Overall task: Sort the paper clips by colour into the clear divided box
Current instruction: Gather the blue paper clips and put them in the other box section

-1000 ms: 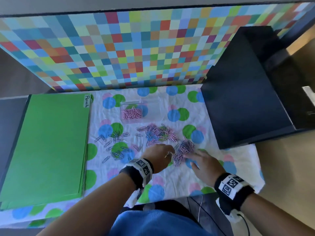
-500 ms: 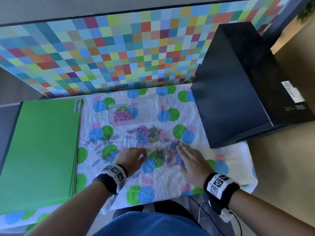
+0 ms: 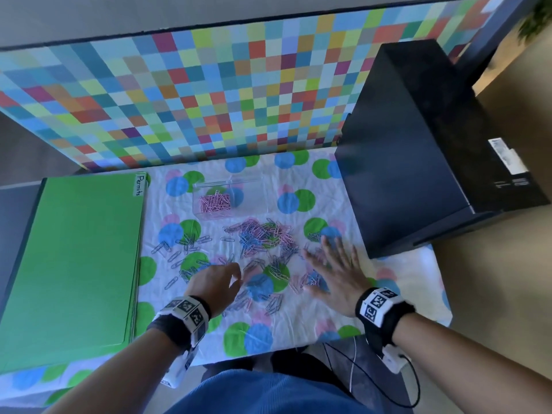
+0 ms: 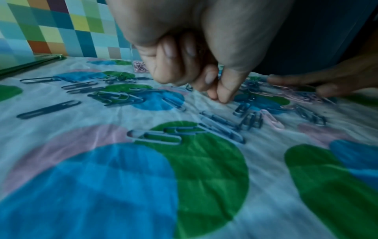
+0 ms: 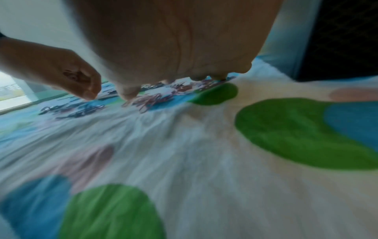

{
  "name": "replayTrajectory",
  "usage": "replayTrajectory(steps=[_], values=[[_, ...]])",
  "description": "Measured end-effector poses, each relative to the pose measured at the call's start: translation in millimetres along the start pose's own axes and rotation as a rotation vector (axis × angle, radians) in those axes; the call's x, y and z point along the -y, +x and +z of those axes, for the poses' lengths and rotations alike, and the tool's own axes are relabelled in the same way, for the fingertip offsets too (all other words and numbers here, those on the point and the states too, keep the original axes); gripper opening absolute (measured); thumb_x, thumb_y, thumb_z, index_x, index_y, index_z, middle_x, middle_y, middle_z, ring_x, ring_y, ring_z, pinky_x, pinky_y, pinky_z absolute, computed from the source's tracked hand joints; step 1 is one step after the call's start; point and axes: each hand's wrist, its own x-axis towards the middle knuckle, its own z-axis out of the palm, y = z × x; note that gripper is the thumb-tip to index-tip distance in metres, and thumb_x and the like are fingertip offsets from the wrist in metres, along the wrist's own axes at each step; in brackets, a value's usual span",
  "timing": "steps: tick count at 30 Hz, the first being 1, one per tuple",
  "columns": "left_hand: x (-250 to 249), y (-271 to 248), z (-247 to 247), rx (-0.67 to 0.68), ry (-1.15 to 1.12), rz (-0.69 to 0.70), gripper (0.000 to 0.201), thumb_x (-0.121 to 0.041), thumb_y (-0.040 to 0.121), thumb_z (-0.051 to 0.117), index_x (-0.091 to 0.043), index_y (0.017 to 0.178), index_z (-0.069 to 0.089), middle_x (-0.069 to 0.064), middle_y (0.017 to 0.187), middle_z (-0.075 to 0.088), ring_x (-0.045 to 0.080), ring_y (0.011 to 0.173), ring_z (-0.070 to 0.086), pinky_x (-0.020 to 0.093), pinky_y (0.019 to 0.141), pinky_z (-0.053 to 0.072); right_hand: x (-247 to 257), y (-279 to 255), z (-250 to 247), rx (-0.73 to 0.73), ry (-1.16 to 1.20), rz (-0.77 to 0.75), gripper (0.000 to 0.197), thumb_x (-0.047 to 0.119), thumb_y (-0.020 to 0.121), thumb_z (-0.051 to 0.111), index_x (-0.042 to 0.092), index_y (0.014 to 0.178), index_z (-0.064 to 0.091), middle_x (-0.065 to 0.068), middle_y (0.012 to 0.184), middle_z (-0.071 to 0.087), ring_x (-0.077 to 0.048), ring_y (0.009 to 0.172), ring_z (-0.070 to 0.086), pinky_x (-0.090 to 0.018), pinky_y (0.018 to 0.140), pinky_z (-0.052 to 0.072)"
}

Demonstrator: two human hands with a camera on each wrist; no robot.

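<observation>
The clear divided box stands at the back of the cloth, with pink paper clips in its left compartment. In front of it lies a mixed pile of pink and blue clips, and loose blue clips are scattered to the left. My left hand is curled; its thumb and index tips meet at the cloth among blue clips, and a blue sliver shows between them. My right hand lies flat with its fingers spread, pressing on clips right of the pile.
A stack of green folders fills the left side. A black box stands close to the right hand, on the right. A checked wall closes the back. The dotted cloth ends at the near table edge.
My left hand has drawn left, away from the small clip pile both hands were touching. My right hand has flattened and spread its fingers, and those clips now lie spread out.
</observation>
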Motion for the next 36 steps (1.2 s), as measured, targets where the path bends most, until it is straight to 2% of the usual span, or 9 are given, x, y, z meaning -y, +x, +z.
replayTrajectory(steps=[3,4,6,10,22,27,30,33,36], values=[[-19,2,-5,-0.002,-0.038,0.059,0.014,-0.039,0.092,0.048,-0.032,0.099,0.057,-0.005,0.088,0.067,0.019,0.079,0.063,0.029,0.063,0.048,-8,0,-9,-0.26,0.136,0.027,0.062,0.052,0.089,0.037,0.035,0.147,0.026,-0.013,0.155,0.022,-0.034,0.142,0.022,-0.051,0.113,0.022],[-27,2,-7,-0.006,-0.051,0.089,0.014,-0.038,0.092,0.048,-0.032,0.099,0.057,-0.005,0.09,0.067,0.019,0.081,0.063,0.03,0.065,0.048,-10,0,-11,-0.351,0.165,0.016,0.052,0.041,0.087,0.045,0.029,0.137,0.044,-0.011,0.14,0.045,-0.034,0.128,0.043,-0.048,0.104,0.037],[-43,4,-10,-0.023,-0.063,0.148,0.015,-0.036,0.092,0.048,-0.032,0.101,0.058,-0.007,0.095,0.067,0.018,0.085,0.063,0.029,0.067,0.048,-12,-1,-12,-0.465,0.208,-0.009,0.031,0.02,0.081,0.06,0.023,0.112,0.064,-0.002,0.105,0.06,-0.029,0.096,0.058,-0.042,0.083,0.049],[-69,16,-8,-0.003,-0.059,0.237,0.021,-0.032,0.092,0.047,-0.034,0.11,0.058,-0.007,0.107,0.065,0.019,0.096,0.062,0.031,0.075,0.047,-3,1,-10,-0.459,0.218,-0.096,0.017,0.009,0.075,0.069,0.019,0.089,0.07,0.0,0.081,0.059,-0.027,0.078,0.058,-0.039,0.069,0.052],[-72,25,0,-0.001,0.027,0.247,0.02,-0.03,0.095,0.041,-0.021,0.103,0.056,0.002,0.104,0.058,0.027,0.09,0.062,0.033,0.067,0.042,39,20,-20,-0.235,0.172,-0.22,0.006,0.019,0.082,0.064,0.015,0.082,0.068,-0.002,0.083,0.058,-0.023,0.084,0.055,-0.038,0.075,0.047],[-60,23,-4,-0.072,-0.28,0.153,0.008,-0.022,0.09,0.05,-0.024,0.086,0.056,-0.004,0.092,0.063,0.019,0.084,0.062,0.035,0.074,0.051,41,24,-23,-0.133,0.12,-0.198,0.009,0.014,0.088,0.051,0.017,0.079,0.053,-0.002,0.088,0.052,-0.017,0.083,0.044,-0.033,0.078,0.044],[-58,24,-7,-0.1,-0.507,0.053,0.006,-0.019,0.087,0.057,-0.023,0.087,0.061,-0.009,0.083,0.065,0.011,0.078,0.061,0.025,0.072,0.049,40,25,-24,-0.09,0.144,-0.178,0.02,0.005,0.083,0.053,0.019,0.073,0.042,0.005,0.08,0.043,-0.013,0.077,0.038,-0.027,0.072,0.038],[-59,27,-10,-0.014,-0.682,-0.048,0.017,-0.017,0.088,0.057,-0.024,0.103,0.063,-0.006,0.084,0.062,0.01,0.069,0.056,0.014,0.061,0.04,39,26,-30,-0.124,0.339,-0.122,0.017,0.003,0.081,0.048,0.013,0.068,0.051,0.003,0.07,0.051,-0.017,0.069,0.048,-0.026,0.062,0.041],[-60,32,-15,0.142,-0.915,-0.103,0.027,-0.007,0.088,0.045,-0.022,0.087,0.068,0.0,0.069,0.054,0.017,0.053,0.045,0.023,0.054,0.041,34,27,-34,-0.186,0.539,0.002,0.01,0.005,0.084,0.054,0.011,0.081,0.062,0.007,0.074,0.057,-0.011,0.069,0.054,-0.017,0.062,0.041]])
